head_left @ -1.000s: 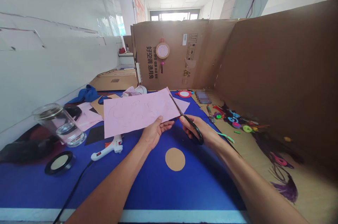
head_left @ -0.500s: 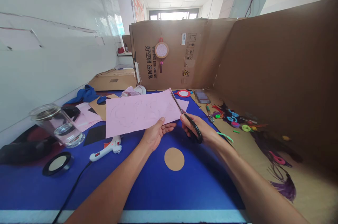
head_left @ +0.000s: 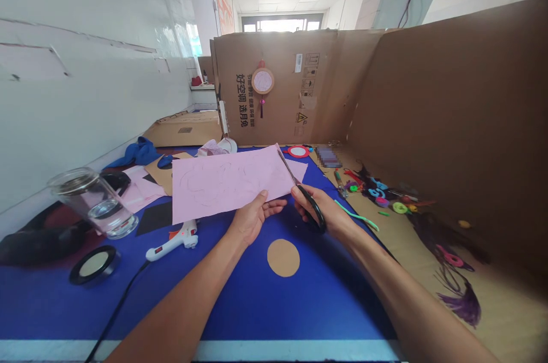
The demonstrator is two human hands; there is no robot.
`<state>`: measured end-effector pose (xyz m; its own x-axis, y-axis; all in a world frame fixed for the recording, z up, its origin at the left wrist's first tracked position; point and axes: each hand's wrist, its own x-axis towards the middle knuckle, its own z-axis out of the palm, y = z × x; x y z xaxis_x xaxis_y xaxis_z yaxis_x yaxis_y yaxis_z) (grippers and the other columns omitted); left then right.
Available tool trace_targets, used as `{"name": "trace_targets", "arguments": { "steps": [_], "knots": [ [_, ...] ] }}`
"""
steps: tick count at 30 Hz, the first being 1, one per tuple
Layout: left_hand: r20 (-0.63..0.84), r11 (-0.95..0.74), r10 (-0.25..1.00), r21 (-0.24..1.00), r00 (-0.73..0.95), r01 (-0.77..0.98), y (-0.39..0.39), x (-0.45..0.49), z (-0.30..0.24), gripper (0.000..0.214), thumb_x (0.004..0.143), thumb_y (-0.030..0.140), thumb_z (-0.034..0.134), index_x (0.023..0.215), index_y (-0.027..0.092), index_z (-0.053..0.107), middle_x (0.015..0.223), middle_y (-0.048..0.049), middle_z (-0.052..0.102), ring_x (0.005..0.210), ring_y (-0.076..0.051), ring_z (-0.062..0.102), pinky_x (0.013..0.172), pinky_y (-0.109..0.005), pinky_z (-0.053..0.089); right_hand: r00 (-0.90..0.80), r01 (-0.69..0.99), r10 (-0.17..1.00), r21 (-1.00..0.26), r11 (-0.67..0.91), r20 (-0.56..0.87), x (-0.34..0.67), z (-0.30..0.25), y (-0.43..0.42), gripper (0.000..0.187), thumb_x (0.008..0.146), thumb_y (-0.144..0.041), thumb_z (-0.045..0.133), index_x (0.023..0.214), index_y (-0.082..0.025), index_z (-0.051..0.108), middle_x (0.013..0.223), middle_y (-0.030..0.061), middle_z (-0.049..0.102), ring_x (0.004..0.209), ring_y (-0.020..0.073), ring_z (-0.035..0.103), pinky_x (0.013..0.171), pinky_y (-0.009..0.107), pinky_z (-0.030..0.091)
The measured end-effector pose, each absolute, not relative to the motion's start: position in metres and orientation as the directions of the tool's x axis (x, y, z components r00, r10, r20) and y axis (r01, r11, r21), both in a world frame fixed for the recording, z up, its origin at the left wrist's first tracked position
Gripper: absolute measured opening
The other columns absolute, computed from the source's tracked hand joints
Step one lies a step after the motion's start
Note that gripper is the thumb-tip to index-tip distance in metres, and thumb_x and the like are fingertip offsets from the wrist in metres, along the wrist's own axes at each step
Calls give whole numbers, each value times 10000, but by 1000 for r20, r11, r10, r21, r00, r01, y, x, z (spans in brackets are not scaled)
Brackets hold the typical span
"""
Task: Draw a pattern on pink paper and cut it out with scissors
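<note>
A sheet of pink paper (head_left: 214, 186) with faint drawn outlines is held up above the blue table by my left hand (head_left: 256, 217). The thumb lies on top of its lower edge and the fingers are beneath. Black-handled scissors (head_left: 314, 209) are in my right hand (head_left: 314, 209), their blades lying over the right end of the paper and pointing up towards its top corner. The blades look nearly closed. Below my hands, a round brown cardboard disc (head_left: 283, 258) lies flat on the table.
Left of my arms are a white glue gun (head_left: 173, 242) with a cord, a glass jar (head_left: 109, 217) holding clear liquid, and a black round container (head_left: 93, 265). Cardboard walls (head_left: 363, 83) stand behind and right. Colourful craft bits (head_left: 381, 194) and a purple tassel (head_left: 464, 303) lie rightward.
The scissor blades look slightly more closed, and my right hand has shifted a little. The paper and my left hand stay almost in place.
</note>
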<state>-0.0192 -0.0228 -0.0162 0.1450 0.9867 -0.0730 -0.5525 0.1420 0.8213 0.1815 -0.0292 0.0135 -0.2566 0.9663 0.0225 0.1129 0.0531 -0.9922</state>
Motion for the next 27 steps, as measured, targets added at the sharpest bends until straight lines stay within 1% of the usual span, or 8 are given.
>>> {"name": "trace_targets", "arguments": {
  "steps": [5,9,13,15,18,21,24,27],
  "knots": [
    [-60,150,982,826,180,-544,-24,-18,-18,211,1083,199,641,1128,66,799,1160,-213,844,902,-254,842,831,-345,666,-258,121,966,-991,54,21,182,18,-30,674,763,-846,823,887,-222,603,746,-28,556,623,128,499,548,256,438],
    [-79,166,980,829,182,-534,-27,-15,-16,231,1104,185,602,1116,60,797,1096,-204,852,882,-244,842,821,-334,661,-251,131,967,-988,81,46,185,19,-29,677,787,-863,788,838,-224,573,713,-28,550,586,122,485,519,258,399],
    [-89,167,982,828,169,-535,-28,-14,-15,227,1106,184,602,1115,60,792,1071,-195,853,880,-246,842,825,-343,662,-212,102,977,-994,43,20,185,16,-28,703,765,-895,775,847,-227,573,680,-44,525,517,107,446,467,257,364],
    [-87,168,981,828,172,-534,-28,-14,-15,232,1108,186,599,1120,60,793,1079,-198,852,881,-244,841,828,-342,661,-209,88,978,-996,25,6,185,15,-28,703,761,-892,781,859,-226,577,681,-45,528,513,106,446,462,255,373],
    [-87,167,981,830,172,-532,-28,-14,-15,240,1110,178,589,1109,55,795,1067,-199,852,870,-241,842,807,-330,660,-212,87,977,-996,27,8,184,14,-27,687,762,-863,807,875,-219,596,717,-32,560,550,110,483,494,250,419],
    [-82,166,981,833,178,-527,-28,-14,-16,227,1107,173,593,1097,59,789,1018,-183,855,858,-235,842,795,-314,661,-211,105,977,-994,36,13,184,16,-28,673,762,-839,825,884,-213,613,732,-28,571,578,114,507,516,247,437],
    [-84,173,978,842,193,-511,-29,-13,-17,203,1102,179,611,1100,64,778,961,-165,853,855,-232,843,809,-311,667,-201,130,979,-990,48,21,185,19,-29,674,781,-861,787,862,-218,599,708,-31,563,567,118,508,496,248,411],
    [-85,174,977,849,195,-499,-30,-12,-18,183,1090,190,646,1113,61,773,973,-172,851,862,-240,844,818,-323,669,-193,136,981,-989,58,31,186,21,-30,709,792,-917,721,841,-224,581,687,-30,561,552,121,505,473,248,380]
  ]
}}
